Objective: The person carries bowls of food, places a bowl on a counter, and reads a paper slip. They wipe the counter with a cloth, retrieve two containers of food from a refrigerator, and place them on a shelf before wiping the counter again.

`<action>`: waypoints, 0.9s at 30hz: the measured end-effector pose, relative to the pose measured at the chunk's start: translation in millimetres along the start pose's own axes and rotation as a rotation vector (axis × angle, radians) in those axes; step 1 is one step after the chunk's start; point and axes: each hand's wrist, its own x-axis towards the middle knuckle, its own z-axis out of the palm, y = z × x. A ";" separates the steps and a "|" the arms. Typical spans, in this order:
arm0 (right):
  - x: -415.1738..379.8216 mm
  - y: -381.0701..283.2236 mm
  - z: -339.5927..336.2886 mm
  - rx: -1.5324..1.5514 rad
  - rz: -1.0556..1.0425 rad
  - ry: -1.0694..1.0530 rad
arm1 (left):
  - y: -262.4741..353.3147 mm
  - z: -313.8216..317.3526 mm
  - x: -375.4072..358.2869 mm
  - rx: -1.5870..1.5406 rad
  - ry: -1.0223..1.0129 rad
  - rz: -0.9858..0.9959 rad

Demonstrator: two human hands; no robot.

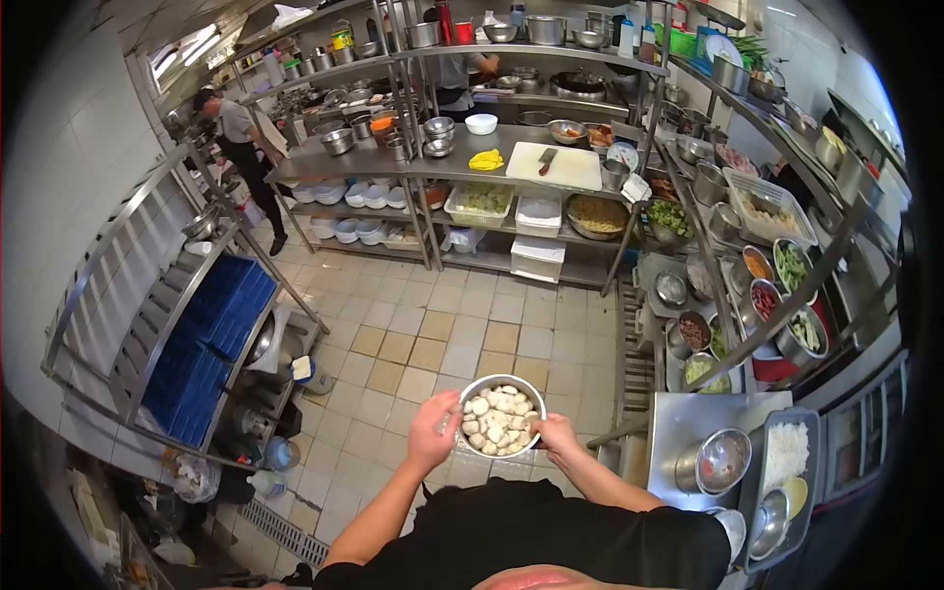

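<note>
A round metal pot (pixel 538 395) of cut white pieces that look like mushrooms (pixel 497 421) is in front of my body, above the tiled floor. My right hand (pixel 558 434) grips its right rim, with the thumb over the edge and the fingers hidden beneath. Against the pot's left side is my left hand (pixel 434 430), its fingers and thumb curved at the rim. The pot is roughly level, and its open top faces me.
A steel counter ahead carries a white cutting board (pixel 554 167), a knife (pixel 547 161) and a yellow cloth (pixel 486 159). Ingredient containers crowd the right shelves. Blue crates (pixel 224 300) fill the left rack. A person (pixel 241 147) stands far left; another is behind the shelves.
</note>
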 end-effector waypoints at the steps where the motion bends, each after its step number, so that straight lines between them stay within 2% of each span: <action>1: 26.1 1.8 6.8 -0.019 -0.036 -0.032 | -4.5 5.4 15.5 0.103 -0.058 0.162; 4: 71.8 -27.3 39.3 0.044 -0.013 -0.069 | -26.2 12.7 52.3 0.058 -0.107 0.086; 8: 124.2 -82.8 80.8 0.131 0.010 -0.044 | -107.6 6.8 102.5 -0.077 -0.176 0.046; 9: 133.9 -99.8 92.1 0.136 -0.019 -0.023 | -127.5 2.4 119.1 -0.110 -0.273 0.017; 12: 191.7 -130.7 112.3 0.088 -0.041 -0.065 | -173.1 1.7 175.2 -0.153 -0.331 0.054; 15: 230.4 -167.0 141.4 0.111 -0.065 0.038 | -203.6 5.4 238.6 -0.229 -0.421 -0.023; 19: 281.7 -206.7 168.0 0.157 -0.138 0.089 | -261.3 27.7 333.3 -0.280 -0.452 0.104; 24: 324.4 -271.6 184.4 0.107 -0.217 0.184 | -271.3 39.9 451.0 -0.344 -0.503 0.211; 27: 362.7 -314.9 189.5 0.042 -0.219 0.160 | -292.0 59.0 507.5 -0.442 -0.534 0.109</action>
